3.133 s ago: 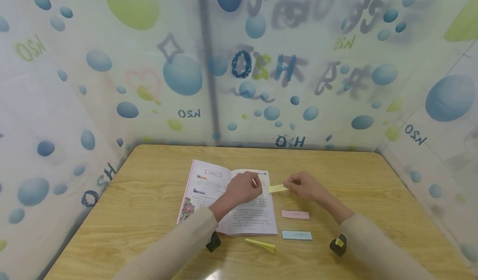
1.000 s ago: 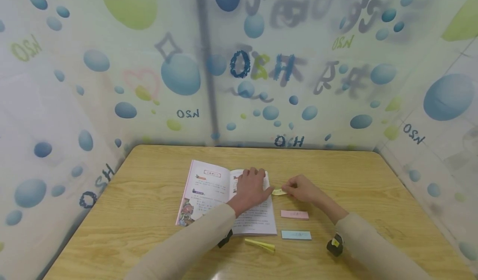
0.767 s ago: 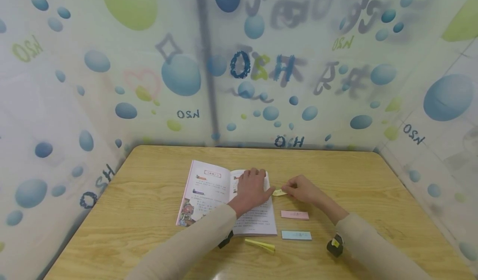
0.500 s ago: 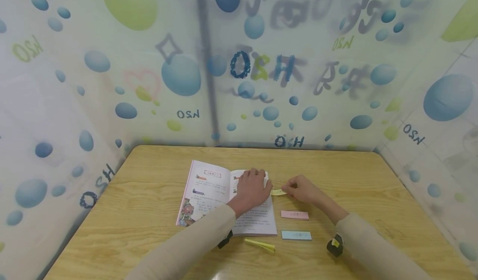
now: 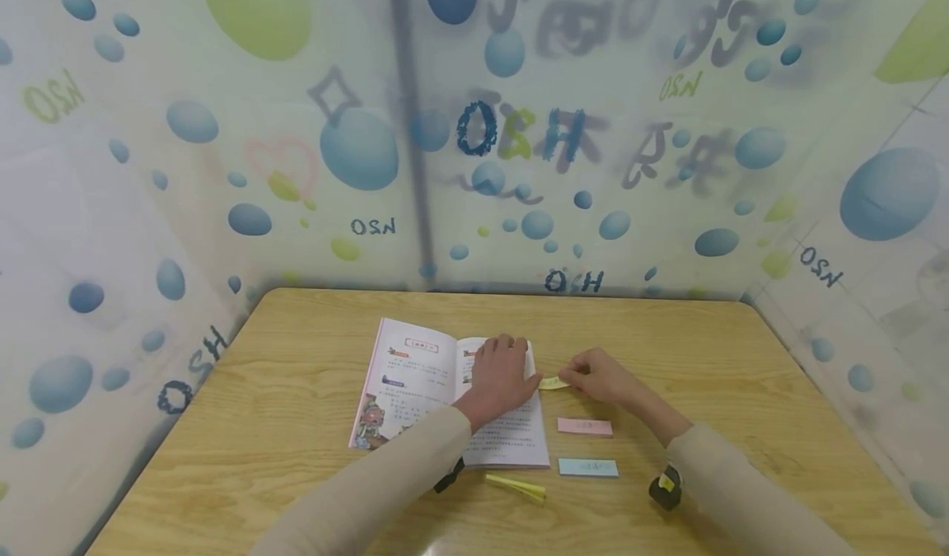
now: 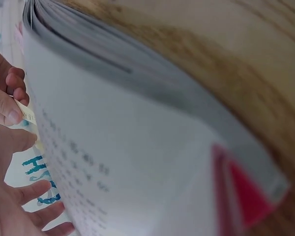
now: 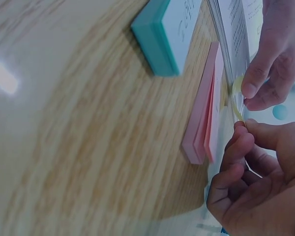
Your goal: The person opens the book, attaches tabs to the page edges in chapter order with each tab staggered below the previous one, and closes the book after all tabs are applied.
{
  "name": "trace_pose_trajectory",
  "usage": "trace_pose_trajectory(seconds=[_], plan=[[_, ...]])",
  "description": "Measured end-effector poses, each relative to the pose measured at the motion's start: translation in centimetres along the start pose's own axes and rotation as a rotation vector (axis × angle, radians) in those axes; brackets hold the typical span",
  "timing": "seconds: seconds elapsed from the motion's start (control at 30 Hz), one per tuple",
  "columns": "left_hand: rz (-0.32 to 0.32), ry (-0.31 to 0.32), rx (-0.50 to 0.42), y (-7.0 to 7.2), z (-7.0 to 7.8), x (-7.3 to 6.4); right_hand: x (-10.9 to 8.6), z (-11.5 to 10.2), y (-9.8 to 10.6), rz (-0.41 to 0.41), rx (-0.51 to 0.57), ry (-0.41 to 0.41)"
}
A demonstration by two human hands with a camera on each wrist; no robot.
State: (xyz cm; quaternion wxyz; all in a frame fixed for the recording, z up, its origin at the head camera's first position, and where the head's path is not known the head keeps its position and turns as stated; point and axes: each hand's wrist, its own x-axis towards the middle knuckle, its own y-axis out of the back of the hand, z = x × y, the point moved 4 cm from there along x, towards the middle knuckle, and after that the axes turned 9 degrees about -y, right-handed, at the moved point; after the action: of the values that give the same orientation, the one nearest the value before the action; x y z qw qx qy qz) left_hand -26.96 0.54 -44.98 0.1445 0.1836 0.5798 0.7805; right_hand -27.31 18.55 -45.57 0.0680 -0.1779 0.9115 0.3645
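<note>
An open book [image 5: 415,375] lies on the table with printed pages. My left hand [image 5: 498,379] rests on the right page, fingers extended, its thumb at the page's outer edge on a yellow sticky note [image 5: 553,383]. The other end of this strip is pinched between thumb and fingers of my right hand [image 5: 599,373], just right of the book. In the right wrist view the yellow strip [image 7: 237,110] bends between both hands. Closer to me lie a pink sticky-note pad [image 5: 585,427] and a blue sticky-note pad [image 5: 588,467], both with writing on top.
A folded yellow strip [image 5: 516,487] lies below the book's near edge. The wooden table [image 5: 311,350] is bordered by patterned curtain-like walls [image 5: 630,169] at the back and both sides.
My left hand, raised and curled over the page earlier, now lies flatter on it. Its thumb shifted off the strip and back on. The right hand keeps its pinch, slightly lower.
</note>
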Motion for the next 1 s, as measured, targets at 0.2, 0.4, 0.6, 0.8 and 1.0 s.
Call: trace_pose_trajectory(seconds=[0.2,0.4,0.6,0.8,1.0], plan=[[0.011,0.002,-0.018,0.1,0.1,-0.2,-0.1,0.1,0.1,-0.005,0.007,-0.006],[-0.002,0.003,0.010,-0.3,-0.1,-0.1,0.0,0.2,0.0,-0.002,-0.012,-0.023],[-0.014,0.009,0.012,-0.2,-0.1,-0.2,0.1,0.3,0.0,0.005,-0.022,-0.024],[-0.025,0.014,0.011,-0.5,-0.2,0.0,0.1,0.4,-0.1,0.003,-0.016,-0.016],[-0.010,0.006,0.025,-1.3,-0.6,0.2,0.1,0.3,0.0,0.001,-0.011,-0.005]])
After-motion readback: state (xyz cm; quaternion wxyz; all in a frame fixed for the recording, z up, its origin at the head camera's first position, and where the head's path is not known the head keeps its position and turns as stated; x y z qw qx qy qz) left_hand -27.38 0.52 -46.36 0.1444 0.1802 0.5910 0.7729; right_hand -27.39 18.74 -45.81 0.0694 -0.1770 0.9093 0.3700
